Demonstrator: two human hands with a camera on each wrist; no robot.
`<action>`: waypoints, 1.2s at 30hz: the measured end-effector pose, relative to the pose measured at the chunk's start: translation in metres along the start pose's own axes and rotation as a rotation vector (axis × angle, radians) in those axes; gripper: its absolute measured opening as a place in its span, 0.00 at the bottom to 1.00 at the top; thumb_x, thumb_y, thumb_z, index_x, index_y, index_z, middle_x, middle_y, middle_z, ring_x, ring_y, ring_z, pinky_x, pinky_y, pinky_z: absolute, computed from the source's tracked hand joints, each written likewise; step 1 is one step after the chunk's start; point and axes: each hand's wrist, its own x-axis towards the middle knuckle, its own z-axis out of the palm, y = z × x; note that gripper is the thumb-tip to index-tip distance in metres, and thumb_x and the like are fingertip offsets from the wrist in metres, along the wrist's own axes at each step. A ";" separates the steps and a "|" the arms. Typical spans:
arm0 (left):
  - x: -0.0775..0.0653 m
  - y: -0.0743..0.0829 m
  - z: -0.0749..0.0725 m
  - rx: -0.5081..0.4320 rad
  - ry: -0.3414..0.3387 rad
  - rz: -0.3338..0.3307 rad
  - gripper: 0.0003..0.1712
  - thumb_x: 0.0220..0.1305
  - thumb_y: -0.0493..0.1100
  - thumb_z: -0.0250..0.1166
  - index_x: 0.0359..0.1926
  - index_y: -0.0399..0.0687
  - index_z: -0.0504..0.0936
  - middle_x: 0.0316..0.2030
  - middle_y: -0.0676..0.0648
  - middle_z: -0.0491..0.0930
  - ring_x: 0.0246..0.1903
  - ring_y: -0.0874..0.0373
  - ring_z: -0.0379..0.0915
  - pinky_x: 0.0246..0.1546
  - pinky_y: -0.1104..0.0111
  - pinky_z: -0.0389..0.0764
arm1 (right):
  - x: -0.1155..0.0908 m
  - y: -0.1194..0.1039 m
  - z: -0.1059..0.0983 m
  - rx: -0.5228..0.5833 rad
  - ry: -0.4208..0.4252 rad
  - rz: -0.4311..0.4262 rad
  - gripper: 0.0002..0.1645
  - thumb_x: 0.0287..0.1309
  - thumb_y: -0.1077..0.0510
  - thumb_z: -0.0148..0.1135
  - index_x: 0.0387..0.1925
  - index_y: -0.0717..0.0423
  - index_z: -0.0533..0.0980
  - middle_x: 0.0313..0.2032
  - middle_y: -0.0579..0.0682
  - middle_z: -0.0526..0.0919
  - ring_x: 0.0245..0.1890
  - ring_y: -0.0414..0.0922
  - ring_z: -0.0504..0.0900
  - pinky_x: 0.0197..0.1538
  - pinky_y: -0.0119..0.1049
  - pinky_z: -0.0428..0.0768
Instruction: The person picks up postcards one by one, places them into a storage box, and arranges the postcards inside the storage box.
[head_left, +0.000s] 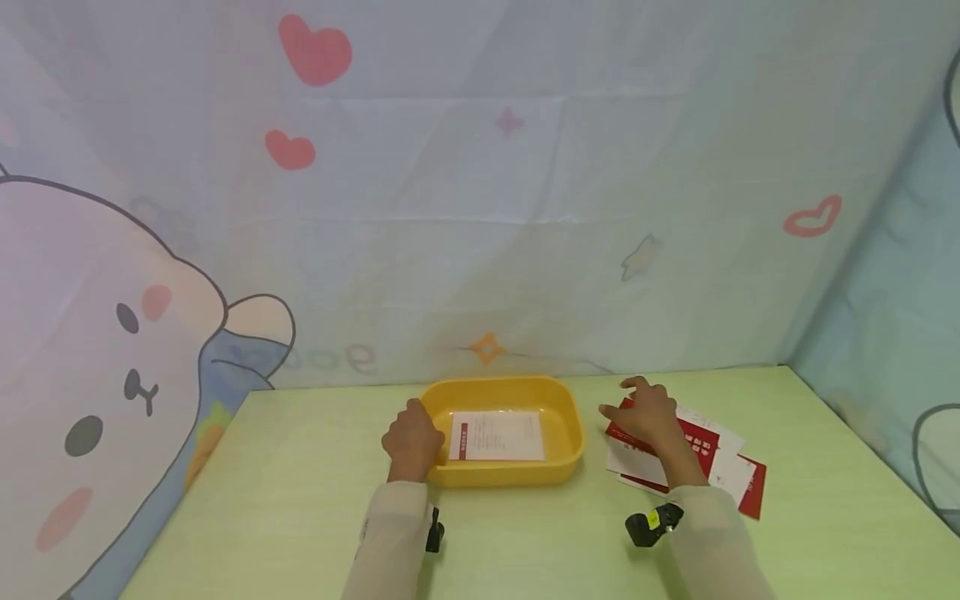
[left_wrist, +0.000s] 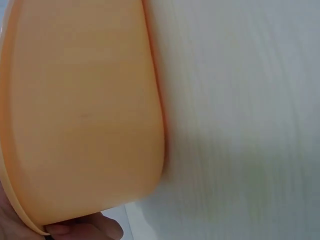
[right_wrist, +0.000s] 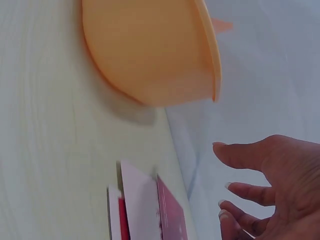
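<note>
A yellow plastic basin (head_left: 504, 475) sits on the table, a white card with a red strip (head_left: 498, 436) lying flat inside it. My left hand (head_left: 412, 437) grips the basin's left rim; in the left wrist view its fingers (left_wrist: 102, 225) curl under the edge. Over a loose pile of red and white cards (head_left: 701, 446), right of the basin, hovers my right hand (head_left: 647, 412). Its thumb and fingers are spread apart and hold nothing, as the right wrist view shows. Several cards (right_wrist: 142, 205) overlap below that hand, partly hidden by it in the head view.
The pale green table (head_left: 540, 542) reaches back to a hanging cloth (head_left: 465, 208) printed with hearts and a cartoon animal. Another cloth (head_left: 892, 333) hangs along the right side. A small black device (head_left: 652, 525) is strapped at the right wrist.
</note>
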 end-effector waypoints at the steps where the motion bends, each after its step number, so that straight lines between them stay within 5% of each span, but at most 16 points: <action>1: 0.000 0.000 0.000 0.000 0.005 0.001 0.21 0.51 0.40 0.65 0.44 0.35 0.69 0.30 0.38 0.78 0.28 0.45 0.75 0.31 0.51 0.78 | -0.001 0.002 -0.001 -0.008 -0.005 0.018 0.38 0.56 0.49 0.60 0.57 0.73 0.62 0.50 0.76 0.68 0.50 0.70 0.62 0.52 0.64 0.63; 12: -0.004 -0.003 0.006 0.009 0.073 -0.004 0.22 0.49 0.39 0.67 0.42 0.35 0.68 0.28 0.38 0.79 0.27 0.44 0.76 0.28 0.52 0.78 | -0.010 0.027 -0.008 -0.062 -0.044 0.132 0.45 0.52 0.47 0.64 0.61 0.69 0.57 0.53 0.81 0.55 0.50 0.77 0.53 0.50 0.72 0.62; 36: -0.004 0.002 0.005 0.057 0.097 0.003 0.21 0.49 0.40 0.67 0.40 0.36 0.67 0.26 0.39 0.79 0.26 0.45 0.77 0.26 0.54 0.79 | -0.025 0.081 -0.020 -0.152 -0.150 0.204 0.62 0.43 0.36 0.66 0.61 0.78 0.51 0.50 0.82 0.53 0.49 0.76 0.50 0.48 0.73 0.62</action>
